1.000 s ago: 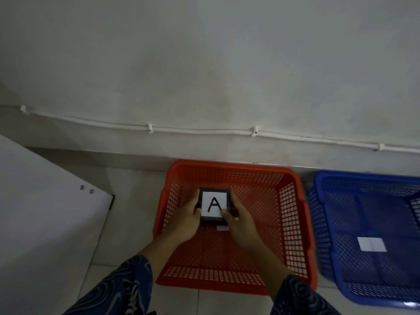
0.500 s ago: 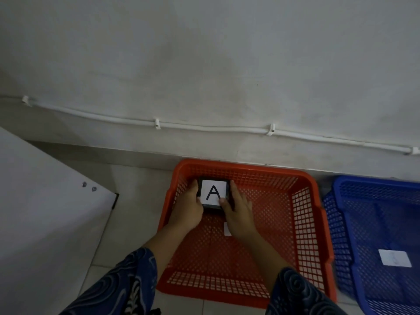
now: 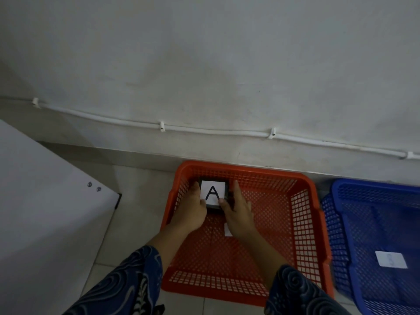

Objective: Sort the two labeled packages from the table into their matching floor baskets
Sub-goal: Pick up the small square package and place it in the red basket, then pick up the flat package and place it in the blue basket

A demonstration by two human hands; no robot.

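A small dark package with a white label reading A is held inside the orange floor basket, near its far left corner. My left hand grips its left side and my right hand grips its right side. Whether the package touches the basket's bottom, I cannot tell. A small white tag lies on the basket's bottom, partly hidden by my right wrist. The blue floor basket stands to the right with a white label on its bottom. The second package is out of view.
A white table top fills the left side, its corner close to the orange basket. The grey wall with a white cable conduit runs right behind both baskets. Pale floor tiles lie between table and basket.
Both hands have carried the A package lower and farther into the orange basket, toward its far left corner. The view has shifted left, so less of the blue basket shows.
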